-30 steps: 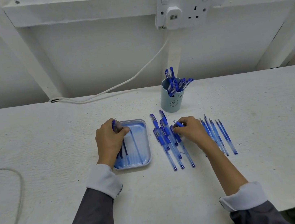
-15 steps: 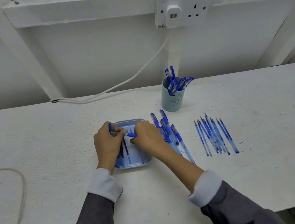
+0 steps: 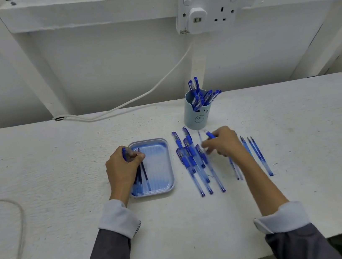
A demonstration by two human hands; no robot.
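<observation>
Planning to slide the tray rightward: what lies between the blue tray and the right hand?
In the head view, a cluster of capped blue pens lies on the table between the blue tray and the right hand.

Blue pen (image 3: pixel 126 155) tilted over tray (image 3: pixel 160 144); small blue piece (image 3: pixel 210 134) above pens (image 3: pixel 193 163).

Bench notes: you are working at 1 white, rough-surfaced table (image 3: pixel 61 166). A pale blue tray (image 3: pixel 169 162) is lying flat near its middle. Just right of it, 1 cluster of capped blue pens (image 3: pixel 192 165) is lying lengthwise toward you. A 2nd cluster of thinner pens (image 3: pixel 259 156) is lying further right. A light blue cup (image 3: pixel 195 117) is standing upright behind them. A white cable (image 3: pixel 98 117) is running along the far edge, and a thin cord (image 3: pixel 20 214) is looping at the left.
</observation>
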